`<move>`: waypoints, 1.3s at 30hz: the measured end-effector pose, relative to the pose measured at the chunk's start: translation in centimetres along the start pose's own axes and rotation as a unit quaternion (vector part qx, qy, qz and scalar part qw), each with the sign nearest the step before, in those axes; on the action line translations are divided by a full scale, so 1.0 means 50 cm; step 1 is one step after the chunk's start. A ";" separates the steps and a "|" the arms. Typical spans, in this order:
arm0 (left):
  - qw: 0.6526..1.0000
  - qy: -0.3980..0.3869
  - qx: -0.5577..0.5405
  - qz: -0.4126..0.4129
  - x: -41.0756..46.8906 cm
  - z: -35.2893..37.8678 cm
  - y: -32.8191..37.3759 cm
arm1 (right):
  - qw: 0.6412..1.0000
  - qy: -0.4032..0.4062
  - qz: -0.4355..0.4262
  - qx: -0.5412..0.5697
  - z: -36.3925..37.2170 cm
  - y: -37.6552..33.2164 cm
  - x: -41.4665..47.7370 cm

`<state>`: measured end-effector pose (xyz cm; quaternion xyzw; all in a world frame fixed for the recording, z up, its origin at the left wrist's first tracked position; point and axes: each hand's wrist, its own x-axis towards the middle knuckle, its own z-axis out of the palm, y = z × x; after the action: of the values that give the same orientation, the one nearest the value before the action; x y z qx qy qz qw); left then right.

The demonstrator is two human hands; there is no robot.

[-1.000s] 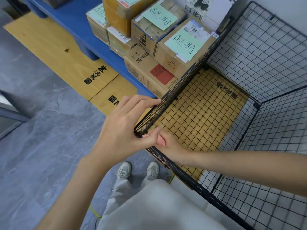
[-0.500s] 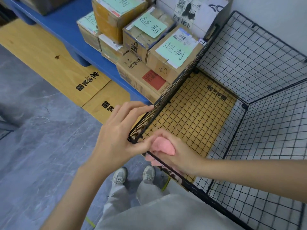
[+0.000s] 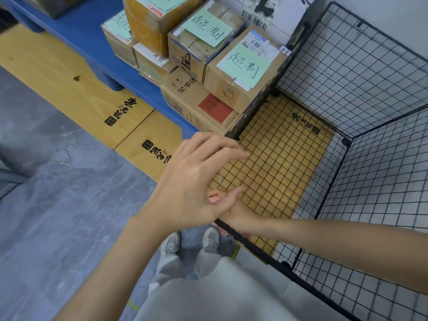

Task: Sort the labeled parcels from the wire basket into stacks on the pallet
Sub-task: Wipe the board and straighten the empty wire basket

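The black wire basket (image 3: 347,77) stands at the right, and no parcel shows inside it; only a wooden board shows through its grid floor. Cardboard parcels with green handwritten notes (image 3: 243,68) are stacked on the blue pallet (image 3: 92,42), tight against the basket's left wall. My left hand (image 3: 196,181) hovers over the basket's near left corner with fingers loosely spread and holds nothing. Beneath it, my right hand (image 3: 231,205) reaches across the basket's front rim, mostly hidden, and pinches a small pink thing (image 3: 214,199).
Wooden boards with black printed characters (image 3: 69,89) lie on the grey floor under and in front of the pallet. My shoes (image 3: 192,242) stand just outside the basket's front rim (image 3: 266,253). A white wall rises behind the basket.
My left hand has let go of the basket's left wire panel and lifted above the corner. The right hand has slid further under it, so less of the pink thing shows.
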<state>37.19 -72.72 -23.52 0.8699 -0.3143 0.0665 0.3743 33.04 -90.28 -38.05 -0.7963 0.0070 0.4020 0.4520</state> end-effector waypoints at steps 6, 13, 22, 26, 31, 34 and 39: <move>1.000 0.002 -0.023 0.005 -0.002 0.003 -0.007 | 0.993 0.009 -0.093 0.072 -0.067 -0.118 -0.168; 0.999 -0.001 -0.032 0.001 -0.003 0.002 -0.009 | 0.991 -0.035 -0.090 0.098 -0.102 -0.142 -0.244; 0.999 -0.012 -0.031 -0.018 -0.005 -0.003 -0.001 | 1.000 0.001 -0.005 -0.026 -0.005 -0.032 -0.030; 0.999 -0.015 -0.029 -0.019 -0.005 -0.004 0.000 | 0.998 -0.004 0.047 0.029 0.005 -0.004 -0.019; 0.998 0.010 -0.033 -0.044 -0.010 0.001 0.002 | 0.994 -0.012 -0.009 0.107 -0.042 -0.041 -0.110; 0.997 0.013 -0.043 -0.062 -0.019 0.002 0.003 | 0.990 -0.013 -0.068 0.123 -0.070 -0.085 -0.190; 0.996 0.005 -0.069 -0.062 -0.017 0.008 0.002 | 0.984 0.004 -0.137 0.116 -0.072 -0.080 -0.230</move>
<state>36.39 -72.64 -24.05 0.8595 -0.2618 0.0257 0.4382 29.05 -94.58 -26.77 -0.7337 -0.0537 0.3295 0.5919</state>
